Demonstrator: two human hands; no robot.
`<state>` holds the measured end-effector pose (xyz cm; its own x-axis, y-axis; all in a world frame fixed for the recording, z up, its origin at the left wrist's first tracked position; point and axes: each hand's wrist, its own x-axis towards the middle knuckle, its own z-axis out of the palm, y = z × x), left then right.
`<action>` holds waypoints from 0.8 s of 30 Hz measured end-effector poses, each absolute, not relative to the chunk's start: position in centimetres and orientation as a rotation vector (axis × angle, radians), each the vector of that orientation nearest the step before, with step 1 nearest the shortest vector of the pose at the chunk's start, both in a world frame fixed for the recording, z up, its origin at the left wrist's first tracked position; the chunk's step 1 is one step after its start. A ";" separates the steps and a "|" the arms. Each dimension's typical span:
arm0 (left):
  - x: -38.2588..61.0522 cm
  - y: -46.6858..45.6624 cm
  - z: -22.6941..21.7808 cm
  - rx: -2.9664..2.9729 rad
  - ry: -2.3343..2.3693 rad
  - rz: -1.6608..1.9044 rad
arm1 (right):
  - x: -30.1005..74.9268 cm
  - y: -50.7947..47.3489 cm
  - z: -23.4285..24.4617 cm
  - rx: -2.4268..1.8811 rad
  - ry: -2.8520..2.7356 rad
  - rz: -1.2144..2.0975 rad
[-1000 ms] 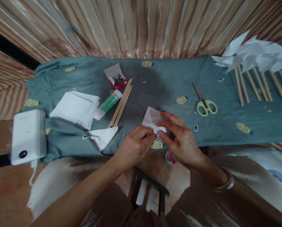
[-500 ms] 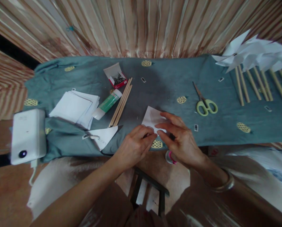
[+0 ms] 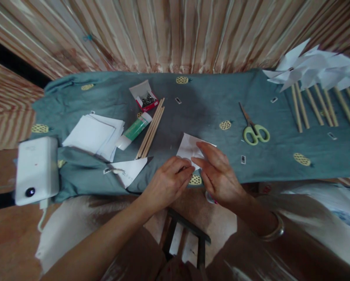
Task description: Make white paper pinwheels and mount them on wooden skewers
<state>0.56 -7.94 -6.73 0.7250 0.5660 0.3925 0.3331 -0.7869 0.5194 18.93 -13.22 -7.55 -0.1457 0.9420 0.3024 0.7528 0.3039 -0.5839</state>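
Observation:
A small white sheet of paper [image 3: 189, 145] lies under my fingers close to the table's front edge, with faint creases on it. My left hand [image 3: 170, 175] is closed, its thumb and fingers pinching the paper's near left edge. From the other side my right hand [image 3: 217, 169] bends over the sheet, thumb and index finger pressed together at its near edge beside my left fingertips. My fingers hide the near part of the paper. To the left lies a white paper triangle [image 3: 131, 171] with pencil marks.
Several wooden sticks [image 3: 151, 130], a green-white glue tube [image 3: 134, 130], an open box of metal pins [image 3: 147, 100] and a stack of white paper [image 3: 90, 132] lie left. Green-handled scissors [image 3: 255, 133] and several paper pinwheels [image 3: 315, 70] are right. A white device [image 3: 37, 169] sits far left.
My right hand's fingers have drawn together from a spread position and come down to the paper's near edge. My left hand stays on the paper.

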 end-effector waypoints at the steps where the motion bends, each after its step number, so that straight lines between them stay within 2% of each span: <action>1: 0.6 -7.9 -6.7 2.511 0.692 0.765 | 18.8 -13.2 -7.6 -1.499 -1.947 0.392; 9: 0.7 -7.9 -6.9 2.515 0.694 0.769 | 19.0 -13.3 -7.8 -1.522 -2.030 0.300; 14: 0.6 -7.9 -6.8 2.554 0.691 0.741 | 20.4 -12.9 -6.7 -1.523 -1.960 0.424; 24: -1.3 -5.3 -5.8 2.729 0.734 0.727 | 21.2 -12.6 -5.1 -1.640 -1.925 0.438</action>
<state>-1.31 -5.35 -5.79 0.7525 0.5198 0.4043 0.4092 -0.8502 0.3313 21.21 -12.56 -5.06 -0.0881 0.9744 0.2071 0.7888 0.1952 -0.5829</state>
